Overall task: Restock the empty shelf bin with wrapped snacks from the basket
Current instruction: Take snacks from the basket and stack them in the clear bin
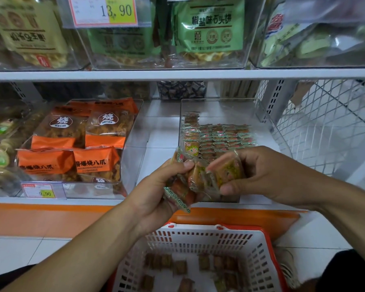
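- Orange snack packs (76,144) fill the clear bin at left on the shelf (156,133).
- Left hand (162,190) grips a bunch of wrapped snacks (196,178).
- Right hand (259,173) pinches the same bunch, in front of the part-filled shelf bin (219,110).
- Basket (198,239) sits below, some snacks inside.

Readable: "13.90" on upper price tag (102,11) clipped to a clear bin; "9.90" on lower price tag (43,190) below the orange snack packs (72,144), these printed "烧" and "酱爆烧八爪"; green bag (209,28) printed "椒盐味石头饼"; smaller print illegible.
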